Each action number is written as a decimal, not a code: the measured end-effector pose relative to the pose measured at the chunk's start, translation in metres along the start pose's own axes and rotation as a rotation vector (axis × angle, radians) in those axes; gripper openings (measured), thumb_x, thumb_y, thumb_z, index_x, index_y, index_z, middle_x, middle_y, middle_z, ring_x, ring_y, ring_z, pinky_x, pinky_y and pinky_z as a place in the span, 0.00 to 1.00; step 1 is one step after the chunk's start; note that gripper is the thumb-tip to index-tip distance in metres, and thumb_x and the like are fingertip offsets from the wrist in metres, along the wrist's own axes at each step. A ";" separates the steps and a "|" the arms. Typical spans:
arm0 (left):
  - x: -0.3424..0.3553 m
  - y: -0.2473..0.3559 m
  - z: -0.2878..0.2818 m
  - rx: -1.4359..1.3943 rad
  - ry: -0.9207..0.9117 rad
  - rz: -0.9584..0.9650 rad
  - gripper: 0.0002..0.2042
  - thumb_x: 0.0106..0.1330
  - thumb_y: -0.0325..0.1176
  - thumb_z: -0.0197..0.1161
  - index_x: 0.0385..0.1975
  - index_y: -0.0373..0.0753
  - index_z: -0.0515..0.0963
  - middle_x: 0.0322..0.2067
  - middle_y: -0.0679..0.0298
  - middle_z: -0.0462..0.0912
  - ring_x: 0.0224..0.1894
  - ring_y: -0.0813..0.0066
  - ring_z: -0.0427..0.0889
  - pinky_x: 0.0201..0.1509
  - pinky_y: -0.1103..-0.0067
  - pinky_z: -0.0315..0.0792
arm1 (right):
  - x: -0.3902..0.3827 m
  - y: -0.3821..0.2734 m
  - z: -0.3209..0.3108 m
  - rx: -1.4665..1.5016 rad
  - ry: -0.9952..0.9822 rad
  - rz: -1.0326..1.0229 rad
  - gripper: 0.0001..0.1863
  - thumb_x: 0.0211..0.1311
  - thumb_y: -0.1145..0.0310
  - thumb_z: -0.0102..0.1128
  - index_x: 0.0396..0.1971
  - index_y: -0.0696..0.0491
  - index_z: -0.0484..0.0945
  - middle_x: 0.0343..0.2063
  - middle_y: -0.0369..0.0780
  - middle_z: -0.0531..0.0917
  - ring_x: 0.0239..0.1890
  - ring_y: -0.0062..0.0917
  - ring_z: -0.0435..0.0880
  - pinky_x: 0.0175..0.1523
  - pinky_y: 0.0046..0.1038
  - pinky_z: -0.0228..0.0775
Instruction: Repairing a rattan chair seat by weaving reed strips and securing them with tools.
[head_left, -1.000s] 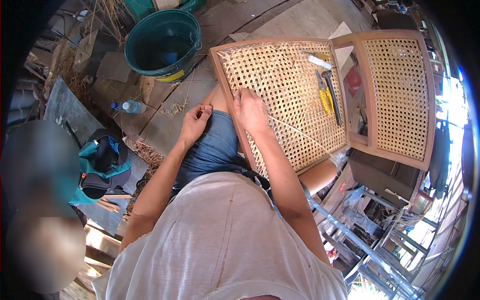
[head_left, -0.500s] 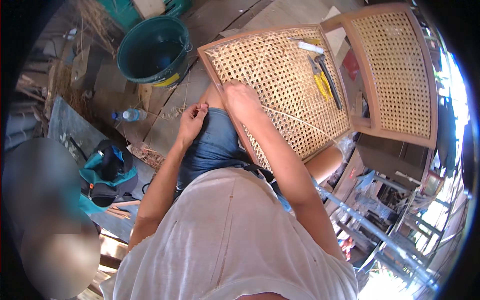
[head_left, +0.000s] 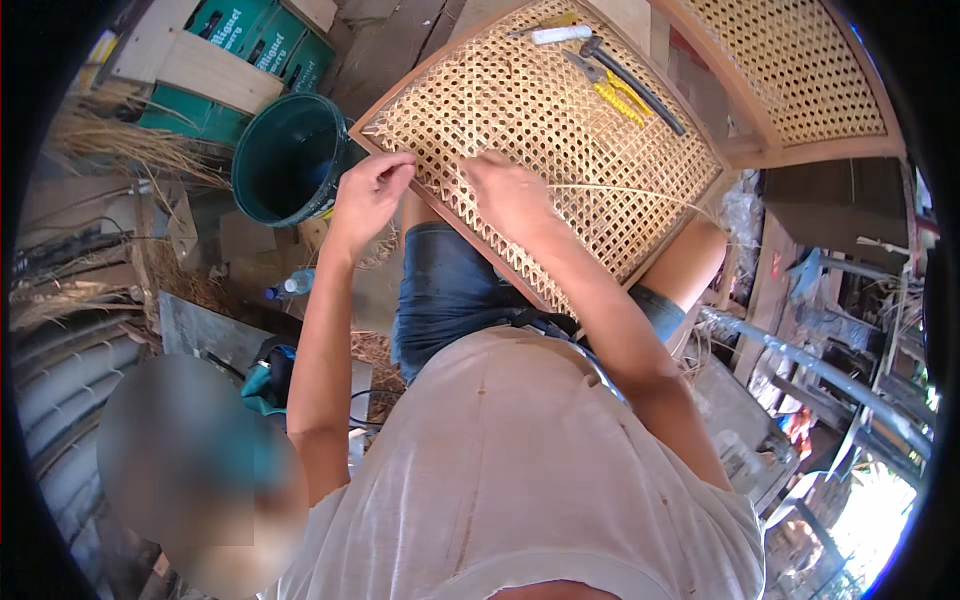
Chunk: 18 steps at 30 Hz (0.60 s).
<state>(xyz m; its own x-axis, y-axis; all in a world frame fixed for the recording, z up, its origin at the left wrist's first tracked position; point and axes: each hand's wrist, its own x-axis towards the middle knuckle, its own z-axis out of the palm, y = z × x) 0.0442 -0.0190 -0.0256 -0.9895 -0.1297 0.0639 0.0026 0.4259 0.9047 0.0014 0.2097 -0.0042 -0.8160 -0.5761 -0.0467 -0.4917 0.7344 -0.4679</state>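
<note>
Here's your seat panel [head_left: 480, 105] lying across your lap, backrest [head_left: 790, 70] off its right end. On its far side sit the tube [head_left: 561, 35], then pliers [head_left: 610, 90], with the hammer [head_left: 645, 95] just right of them. Left of the panel stands your bucket [head_left: 270, 135], crates [head_left: 200, 105] behind it, bottle [head_left: 299, 282] nearer you, beside your left forearm [head_left: 322, 350].

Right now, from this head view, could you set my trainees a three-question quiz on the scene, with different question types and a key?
1. True or false: the hammer lies on the woven cane panel.
2. Which is over the woven cane: A. the left hand, or B. the right hand?
3. Fill in the colour: the handles of the pliers are ____.

Key: 1. True. 2. B. 3. Yellow.
</note>
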 end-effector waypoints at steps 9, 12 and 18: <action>0.055 0.020 0.002 0.356 -0.661 -0.241 0.08 0.63 0.31 0.69 0.35 0.33 0.87 0.35 0.62 0.88 0.37 0.75 0.85 0.47 0.78 0.78 | -0.037 0.055 -0.026 -0.036 -0.116 0.169 0.16 0.73 0.61 0.57 0.40 0.62 0.79 0.34 0.51 0.85 0.38 0.41 0.88 0.42 0.43 0.82; 0.058 0.011 0.002 0.395 -0.673 -0.250 0.06 0.62 0.30 0.69 0.33 0.33 0.86 0.33 0.64 0.88 0.36 0.77 0.84 0.46 0.79 0.77 | -0.031 0.059 -0.039 -0.066 -0.216 0.068 0.17 0.74 0.56 0.56 0.40 0.58 0.80 0.33 0.51 0.87 0.39 0.40 0.88 0.46 0.44 0.81; 0.058 0.010 0.004 0.414 -0.664 -0.273 0.05 0.62 0.28 0.69 0.32 0.33 0.86 0.32 0.65 0.87 0.35 0.79 0.83 0.44 0.80 0.77 | -0.035 0.090 -0.038 0.105 -0.212 -0.022 0.16 0.75 0.55 0.53 0.38 0.52 0.81 0.35 0.45 0.87 0.44 0.41 0.86 0.52 0.45 0.76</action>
<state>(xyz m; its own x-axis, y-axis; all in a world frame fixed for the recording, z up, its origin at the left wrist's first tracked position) -0.0139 -0.0189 -0.0146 -0.8271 0.2243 -0.5153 -0.1751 0.7684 0.6156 -0.0261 0.3097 -0.0114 -0.7178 -0.6623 -0.2149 -0.4655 0.6859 -0.5593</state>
